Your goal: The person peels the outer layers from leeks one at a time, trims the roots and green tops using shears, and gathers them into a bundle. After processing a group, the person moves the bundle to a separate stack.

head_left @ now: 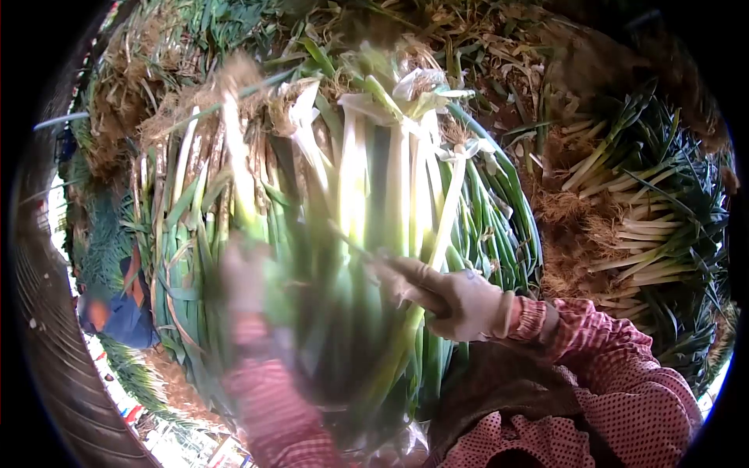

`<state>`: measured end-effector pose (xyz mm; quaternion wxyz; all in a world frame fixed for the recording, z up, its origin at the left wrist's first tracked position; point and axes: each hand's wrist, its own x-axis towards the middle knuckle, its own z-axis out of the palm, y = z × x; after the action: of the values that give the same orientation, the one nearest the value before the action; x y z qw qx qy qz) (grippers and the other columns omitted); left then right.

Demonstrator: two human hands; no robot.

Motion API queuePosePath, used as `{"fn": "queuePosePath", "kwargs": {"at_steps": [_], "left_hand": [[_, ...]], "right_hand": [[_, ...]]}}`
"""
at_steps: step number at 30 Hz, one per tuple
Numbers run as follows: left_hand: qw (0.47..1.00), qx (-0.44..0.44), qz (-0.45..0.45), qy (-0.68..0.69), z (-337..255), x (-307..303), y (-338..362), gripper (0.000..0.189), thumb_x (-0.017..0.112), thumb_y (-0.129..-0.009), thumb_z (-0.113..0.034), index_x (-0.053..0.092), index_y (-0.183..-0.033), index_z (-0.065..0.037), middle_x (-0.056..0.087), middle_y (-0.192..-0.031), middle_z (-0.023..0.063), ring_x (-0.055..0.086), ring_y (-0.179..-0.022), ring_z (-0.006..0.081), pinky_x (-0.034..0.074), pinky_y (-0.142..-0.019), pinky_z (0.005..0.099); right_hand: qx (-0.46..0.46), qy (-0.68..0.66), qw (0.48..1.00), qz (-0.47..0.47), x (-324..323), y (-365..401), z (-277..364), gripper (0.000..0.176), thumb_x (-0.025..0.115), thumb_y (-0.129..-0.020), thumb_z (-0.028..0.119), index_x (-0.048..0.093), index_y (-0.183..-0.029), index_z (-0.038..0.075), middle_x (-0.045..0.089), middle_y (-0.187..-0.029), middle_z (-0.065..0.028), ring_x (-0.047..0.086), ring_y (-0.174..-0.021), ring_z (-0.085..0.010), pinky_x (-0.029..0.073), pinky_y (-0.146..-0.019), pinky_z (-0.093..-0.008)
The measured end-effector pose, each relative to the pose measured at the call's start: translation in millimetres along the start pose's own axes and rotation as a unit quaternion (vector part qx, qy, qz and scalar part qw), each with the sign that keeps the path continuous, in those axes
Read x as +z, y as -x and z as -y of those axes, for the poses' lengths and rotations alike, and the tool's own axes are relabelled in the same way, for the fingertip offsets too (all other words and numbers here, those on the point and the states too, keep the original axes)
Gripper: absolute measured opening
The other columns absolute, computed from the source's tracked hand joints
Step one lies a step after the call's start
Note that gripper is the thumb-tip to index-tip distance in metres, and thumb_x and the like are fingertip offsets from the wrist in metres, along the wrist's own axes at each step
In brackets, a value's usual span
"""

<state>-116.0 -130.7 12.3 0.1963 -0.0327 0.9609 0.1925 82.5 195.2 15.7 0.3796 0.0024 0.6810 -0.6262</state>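
My left hand [246, 273], smeared by motion, closes around a long green onion [238, 168] whose white stem and roots point away from me. My right hand [468, 304], in a pale glove, grips what looks like a small knife [355, 243]; its thin blade points left and is partly blurred. Below and between my hands lie several thick green onions [353, 171] with bright white stems and loose peeled skin near their root ends. Unpeeled green onions [168, 179] with brownish outer skin lie to the left, beside my left hand.
Another pile of green onions [647, 234], roots facing left, lies on the soil at the right. Dry leaf scraps [499, 62] litter the ground at the back. A dark ridged curved surface [47, 312] runs along the left edge. Part of another person in blue [129, 316] shows at the left.
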Motion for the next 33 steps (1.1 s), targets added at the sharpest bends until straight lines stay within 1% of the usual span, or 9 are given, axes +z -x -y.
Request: {"fn": "queuePosePath", "kwargs": {"at_steps": [1,5,6,8,9,11,12,17,33], "left_hand": [[0.982,0.053,-0.123,0.133,-7.8,-17.4,-14.7,0.027,0.064,-0.101,-0.029,0.063,-0.115,-0.006,0.068,-0.094,0.0073,0.067,-0.082,0.0213,0.055,-0.086,0.0346],[0.933,0.080,0.165,0.310,-147.2,-118.9,-24.4,0.038,0.062,-0.101,-0.032,0.054,-0.125,-0.004,0.059,-0.076,0.0021,0.060,-0.058,0.0122,0.053,-0.048,0.0242],[0.939,0.133,0.224,0.223,-152.0,-116.5,-39.3,0.032,0.063,-0.099,-0.029,0.059,-0.120,-0.005,0.062,-0.081,0.0033,0.063,-0.064,0.0139,0.055,-0.055,0.0267],[0.804,0.508,0.212,-0.227,-125.0,-69.6,-77.3,0.022,0.066,-0.095,-0.022,0.069,-0.109,-0.006,0.068,-0.089,0.0057,0.067,-0.075,0.0174,0.059,-0.069,0.0317],[0.778,0.532,0.209,-0.261,-105.3,-29.7,-79.8,0.018,0.067,-0.092,-0.018,0.075,-0.103,-0.006,0.071,-0.093,0.0069,0.069,-0.081,0.0192,0.062,-0.076,0.0341],[0.950,0.135,0.253,0.121,-49.0,70.9,-52.1,0.022,0.069,-0.093,-0.019,0.074,-0.109,-0.005,0.074,-0.107,0.0080,0.069,-0.099,0.0179,0.056,-0.093,0.0298],[0.972,0.041,0.208,0.098,-0.5,128.7,-52.1,0.028,0.066,-0.098,-0.024,0.073,-0.114,-0.002,0.074,-0.107,0.0095,0.068,-0.100,0.0172,0.054,-0.091,0.0307],[0.977,0.207,0.029,-0.029,-22.3,123.1,-0.5,0.030,0.059,-0.103,-0.031,0.071,-0.109,-0.005,0.071,-0.092,0.0233,0.069,-0.084,0.0397,0.054,-0.076,0.0417],[0.989,-0.131,-0.069,-0.010,-23.3,166.4,-22.8,0.049,0.044,-0.103,-0.038,0.075,-0.110,-0.001,0.071,-0.112,0.0286,0.068,-0.105,0.0464,0.052,-0.095,0.0496]], "right_hand": [[-0.024,-0.013,1.000,-0.008,-1.3,2.4,-2.5,0.101,0.063,-0.080,-0.001,0.010,-0.165,0.014,0.072,-0.103,-0.0136,0.069,-0.074,-0.0229,0.062,-0.076,-0.0334],[-0.118,-0.117,0.984,-0.065,-11.8,-11.0,-6.4,0.102,0.061,-0.081,-0.008,0.010,-0.166,0.017,0.071,-0.098,-0.0104,0.059,-0.060,-0.0102,0.059,-0.057,-0.0266],[-0.137,-0.129,0.979,-0.084,-14.6,-15.6,-7.8,0.102,0.061,-0.081,-0.008,0.010,-0.166,0.017,0.070,-0.096,-0.0093,0.057,-0.058,-0.0083,0.058,-0.054,-0.0256],[-0.099,-0.116,0.981,-0.116,-16.9,-16.8,-14.2,0.105,0.061,-0.081,-0.009,0.009,-0.166,0.021,0.070,-0.102,-0.0114,0.059,-0.061,-0.0091,0.059,-0.057,-0.0261],[-0.066,-0.109,0.984,-0.123,-16.3,-15.6,-18.6,0.106,0.061,-0.081,-0.009,0.008,-0.166,0.023,0.070,-0.108,-0.0134,0.061,-0.064,-0.0099,0.060,-0.059,-0.0263],[0.019,-0.076,0.992,-0.101,-19.8,-4.7,-16.0,0.108,0.062,-0.081,-0.009,0.006,-0.166,0.027,0.069,-0.118,-0.0160,0.065,-0.070,-0.0117,0.062,-0.064,-0.0274],[0.072,-0.050,0.994,-0.072,-23.4,4.7,-10.0,0.109,0.062,-0.081,-0.009,0.005,-0.166,0.027,0.069,-0.122,-0.0166,0.067,-0.074,-0.0126,0.062,-0.067,-0.0281],[0.106,-0.061,0.992,0.038,-3.6,19.5,-22.4,0.105,0.062,-0.083,-0.004,0.005,-0.166,0.024,0.070,-0.109,-0.0158,0.071,-0.085,-0.0197,0.063,-0.072,-0.0336],[0.087,0.001,0.996,-0.002,22.3,-1.7,-15.7,0.102,0.064,-0.080,0.012,0.008,-0.165,0.015,0.071,-0.093,-0.0215,0.072,-0.085,-0.0347,0.060,-0.080,-0.0452]]}}
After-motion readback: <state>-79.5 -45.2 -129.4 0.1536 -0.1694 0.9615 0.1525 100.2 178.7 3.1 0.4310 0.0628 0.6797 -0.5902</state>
